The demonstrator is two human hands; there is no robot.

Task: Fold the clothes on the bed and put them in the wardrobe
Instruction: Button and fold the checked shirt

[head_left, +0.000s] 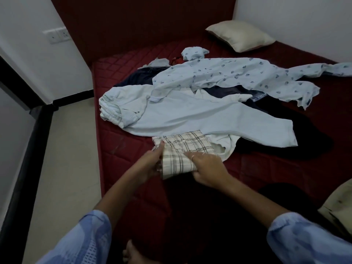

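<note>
Head view: both hands are on a folded checked cloth (182, 155) at the near edge of the red bed (266, 168). The left hand (150, 164) grasps its left side, thumb on top; the right hand (206, 169) presses it with curled fingers. Pale blue clothes (190, 113) lie behind. No writing is readable.
</note>
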